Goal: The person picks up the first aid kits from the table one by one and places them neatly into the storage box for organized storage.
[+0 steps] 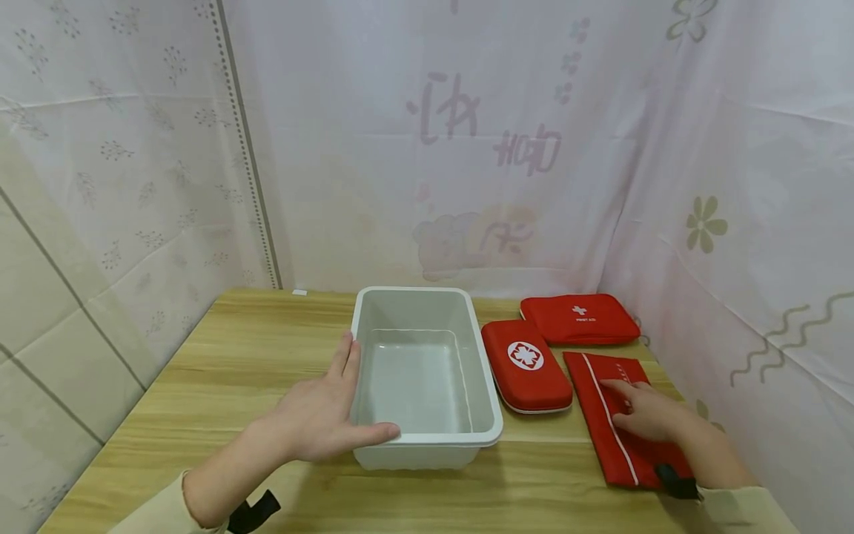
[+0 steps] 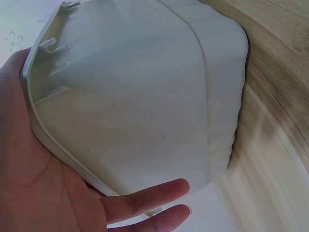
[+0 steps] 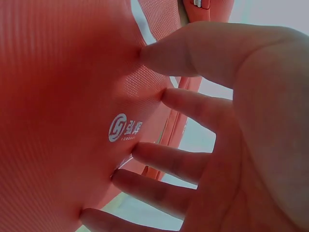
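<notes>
A pale grey plastic tub (image 1: pixel 434 439) stands on the wooden table. My left hand (image 1: pixel 319 415) lies against its left rim and near corner, thumb stretched over the near rim. In the left wrist view, two straight fingers (image 2: pixel 149 195) of that hand reach past the tub's outer wall (image 2: pixel 130 111). On the right lies a flat red fabric pouch (image 1: pixel 603 437) with a white stripe. My right hand (image 1: pixel 657 415) touches its top, and the right wrist view shows spread fingertips (image 3: pixel 169 164) on the red cloth (image 3: pixel 63 121) by a white printed logo.
Between tub and pouch lies a red hard-shell case (image 1: pixel 534 393) with a white cross emblem. Behind it is a red first aid bag (image 1: pixel 554 315) marked FIRST AID. Printed curtains (image 1: pixel 320 170) enclose the table (image 1: pixel 220 371) at the back and sides.
</notes>
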Demonstrator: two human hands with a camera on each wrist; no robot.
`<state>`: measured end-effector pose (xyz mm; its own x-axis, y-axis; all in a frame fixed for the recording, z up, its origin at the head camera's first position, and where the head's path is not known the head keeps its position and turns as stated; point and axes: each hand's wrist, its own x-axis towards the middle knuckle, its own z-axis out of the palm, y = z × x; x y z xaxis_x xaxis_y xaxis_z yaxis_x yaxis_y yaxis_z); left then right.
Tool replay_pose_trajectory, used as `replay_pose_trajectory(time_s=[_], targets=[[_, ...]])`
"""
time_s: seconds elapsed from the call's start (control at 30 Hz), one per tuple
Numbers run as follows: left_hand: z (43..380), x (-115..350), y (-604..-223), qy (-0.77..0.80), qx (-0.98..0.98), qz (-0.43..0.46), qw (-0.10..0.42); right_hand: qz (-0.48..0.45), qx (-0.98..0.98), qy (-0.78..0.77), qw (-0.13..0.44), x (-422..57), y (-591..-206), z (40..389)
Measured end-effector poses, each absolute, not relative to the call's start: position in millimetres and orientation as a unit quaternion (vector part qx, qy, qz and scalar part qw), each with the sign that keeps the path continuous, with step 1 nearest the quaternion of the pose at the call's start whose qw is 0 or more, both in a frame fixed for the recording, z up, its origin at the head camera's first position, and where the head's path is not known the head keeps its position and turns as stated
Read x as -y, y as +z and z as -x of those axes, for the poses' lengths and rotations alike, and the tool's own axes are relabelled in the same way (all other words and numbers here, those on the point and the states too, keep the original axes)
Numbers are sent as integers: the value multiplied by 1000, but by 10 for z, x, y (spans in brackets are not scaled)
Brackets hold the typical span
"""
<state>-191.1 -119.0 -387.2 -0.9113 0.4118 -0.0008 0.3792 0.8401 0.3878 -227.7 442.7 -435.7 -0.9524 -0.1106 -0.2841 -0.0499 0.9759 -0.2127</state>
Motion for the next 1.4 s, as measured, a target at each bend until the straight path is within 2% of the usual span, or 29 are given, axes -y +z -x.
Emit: replay_pose_trajectory(time_s=[0.47, 0.67, 0.93, 1.2, 1.4], targets=[[1920, 1178, -3878, 193, -959, -201, 43, 38, -984, -105, 140, -4562, -4362, 2347], [1918, 1172, -3878, 193, -960, -199, 45, -14, -978, -146, 148, -4755, -4381, 2474], [1924, 1185, -3874, 195, -958, -204, 45, -75, -947, -251, 186, -4939, -4420, 2587], [1918, 1180, -3865, 195, -958, -204, 46, -59, -915, -345, 201, -5076, -4433, 2558], [1913, 1175, -3854, 197, -958, -201, 52, -67, -848, -482, 208, -5198, -4500, 2510]])
